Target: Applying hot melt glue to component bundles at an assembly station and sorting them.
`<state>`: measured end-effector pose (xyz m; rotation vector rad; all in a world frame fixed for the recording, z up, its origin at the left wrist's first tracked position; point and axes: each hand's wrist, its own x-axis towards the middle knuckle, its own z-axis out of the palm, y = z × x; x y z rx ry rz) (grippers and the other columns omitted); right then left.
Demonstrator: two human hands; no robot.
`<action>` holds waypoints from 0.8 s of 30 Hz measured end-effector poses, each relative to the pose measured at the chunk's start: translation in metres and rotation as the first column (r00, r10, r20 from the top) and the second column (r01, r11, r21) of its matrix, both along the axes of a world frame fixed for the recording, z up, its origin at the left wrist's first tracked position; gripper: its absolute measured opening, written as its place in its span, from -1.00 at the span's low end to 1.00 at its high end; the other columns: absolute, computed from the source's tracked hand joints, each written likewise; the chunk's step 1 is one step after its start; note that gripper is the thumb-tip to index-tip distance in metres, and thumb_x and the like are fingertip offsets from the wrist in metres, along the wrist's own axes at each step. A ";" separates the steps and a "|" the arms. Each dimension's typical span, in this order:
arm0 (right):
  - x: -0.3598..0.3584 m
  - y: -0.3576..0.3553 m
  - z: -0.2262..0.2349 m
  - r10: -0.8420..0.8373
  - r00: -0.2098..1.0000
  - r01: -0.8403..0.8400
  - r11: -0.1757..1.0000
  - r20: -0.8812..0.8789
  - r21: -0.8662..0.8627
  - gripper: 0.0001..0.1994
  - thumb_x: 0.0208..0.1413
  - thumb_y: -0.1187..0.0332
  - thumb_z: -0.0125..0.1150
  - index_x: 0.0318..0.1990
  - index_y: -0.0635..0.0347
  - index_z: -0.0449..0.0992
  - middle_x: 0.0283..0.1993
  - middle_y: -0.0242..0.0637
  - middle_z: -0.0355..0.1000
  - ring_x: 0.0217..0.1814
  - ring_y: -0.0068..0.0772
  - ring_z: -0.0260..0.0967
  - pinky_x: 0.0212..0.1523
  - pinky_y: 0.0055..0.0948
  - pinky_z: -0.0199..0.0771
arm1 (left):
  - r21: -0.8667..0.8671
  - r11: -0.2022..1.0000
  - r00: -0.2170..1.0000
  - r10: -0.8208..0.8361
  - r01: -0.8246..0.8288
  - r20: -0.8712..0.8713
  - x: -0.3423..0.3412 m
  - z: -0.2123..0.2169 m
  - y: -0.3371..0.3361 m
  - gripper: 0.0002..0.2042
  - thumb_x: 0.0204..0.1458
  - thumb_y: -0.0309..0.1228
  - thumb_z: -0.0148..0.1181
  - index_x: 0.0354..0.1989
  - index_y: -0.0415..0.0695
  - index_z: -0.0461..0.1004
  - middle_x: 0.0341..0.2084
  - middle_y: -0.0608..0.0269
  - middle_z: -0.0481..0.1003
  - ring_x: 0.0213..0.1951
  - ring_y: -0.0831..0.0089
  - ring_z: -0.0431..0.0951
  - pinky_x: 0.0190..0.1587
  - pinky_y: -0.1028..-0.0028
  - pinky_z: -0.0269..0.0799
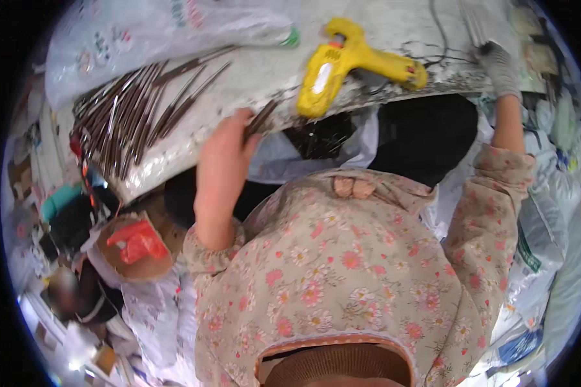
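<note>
My left hand (223, 164) is bare and closed, with a slim dark brown stick-like piece (262, 120) between thumb and fingers, over the table's near edge. To its left lies a heap of thin metal rods with brown handles (126, 119). My right hand (499, 69), in a grey-white glove with dark fingertips, is at the far right of the table. Its fingers are closed around the near end of slender silvery rods (474, 27); how firmly they grip is hard to see. Between my hands rests a yellow gun-shaped power tool (352, 61).
A white plastic bag (161, 35) covers the far left of the worn white table (252, 71). Below its near edge hangs an open bag (366, 138) with dark thin pieces. A grey cord (443, 32) runs at the back. A carton (150, 261) with red plastic stands at left.
</note>
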<state>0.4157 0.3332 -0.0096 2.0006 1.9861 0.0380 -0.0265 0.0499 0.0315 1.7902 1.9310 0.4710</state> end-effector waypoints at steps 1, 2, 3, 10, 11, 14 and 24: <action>0.026 0.011 -0.010 0.107 0.994 -0.106 0.993 -0.005 0.041 -0.51 -0.12 -0.05 0.07 -0.21 0.20 0.47 -0.22 -0.01 0.43 -0.11 0.02 0.34 -0.12 -0.18 0.32 | -0.005 1.000 0.999 -0.006 0.006 -0.039 0.004 -0.002 -0.003 -0.73 -0.10 -0.53 0.09 -0.17 -0.18 0.33 -0.36 0.01 0.39 -0.34 0.04 0.43 -0.35 0.27 0.35; 0.012 0.007 -0.010 0.134 0.991 -0.133 0.991 -0.023 0.019 -0.51 -0.12 -0.05 0.07 -0.21 0.20 0.47 -0.22 -0.01 0.43 -0.11 0.02 0.34 -0.12 -0.18 0.32 | -0.015 1.000 0.997 -0.006 0.005 -0.074 0.011 -0.006 -0.009 -0.73 -0.08 -0.53 0.06 -0.15 -0.19 0.32 -0.32 -0.01 0.38 -0.31 0.01 0.42 -0.32 0.25 0.34; 0.000 -0.005 0.006 0.087 0.988 -0.080 0.995 -0.125 0.056 -0.53 -0.10 -0.05 0.07 -0.23 0.20 0.48 -0.24 -0.06 0.45 -0.16 -0.05 0.37 -0.17 -0.24 0.34 | 0.017 0.999 0.999 0.044 -0.044 0.011 0.018 -0.010 -0.017 -0.73 -0.07 -0.54 0.04 -0.13 -0.20 0.31 -0.29 -0.03 0.37 -0.30 0.00 0.41 -0.29 0.26 0.34; -0.115 -0.140 0.011 0.349 0.357 -0.119 0.937 -0.867 0.328 -0.78 -0.01 0.41 0.17 -0.17 0.20 0.48 -0.22 -0.34 0.47 -0.23 -0.54 0.39 -0.17 -0.63 0.36 | -0.234 0.925 0.685 0.379 -0.299 0.622 0.050 -0.042 -0.056 -0.77 0.09 -0.45 -0.07 -0.11 -0.27 0.28 -0.55 0.21 0.35 -0.51 0.48 0.36 -0.41 0.51 0.28; -0.143 -0.154 0.012 0.357 -0.007 -0.145 0.924 -0.934 0.354 -0.79 0.04 0.33 0.12 -0.17 0.16 0.48 -0.24 -0.30 0.46 -0.21 -0.50 0.39 -0.20 -0.60 0.38 | -0.357 0.897 0.615 0.440 -0.262 0.655 0.050 -0.042 -0.057 -0.77 0.11 -0.42 -0.09 -0.12 -0.28 0.27 -0.60 0.27 0.34 -0.56 0.57 0.33 -0.48 0.56 0.26; -0.177 -0.159 0.019 0.561 0.677 -0.411 0.826 -0.477 0.387 -0.54 -0.09 0.06 0.20 -0.05 0.10 0.37 -0.25 -0.21 0.39 -0.23 -0.23 0.39 -0.29 -0.35 0.41 | -0.365 0.901 0.578 0.432 -0.237 0.692 0.051 -0.045 -0.053 -0.80 0.15 -0.42 -0.16 -0.13 -0.26 0.26 -0.58 0.34 0.32 -0.60 0.65 0.28 -0.53 0.64 0.19; -0.168 -0.148 0.005 0.507 0.801 -0.463 0.862 -0.319 0.207 -0.35 -0.18 0.09 0.24 0.12 0.00 0.19 -0.11 -0.18 0.32 -0.16 -0.11 0.37 -0.25 -0.24 0.41 | -0.405 0.900 0.457 0.431 -0.159 0.778 0.061 -0.042 -0.032 -0.80 0.16 -0.42 -0.19 -0.16 -0.28 0.25 -0.60 0.27 0.34 -0.67 0.61 0.30 -0.59 0.62 0.22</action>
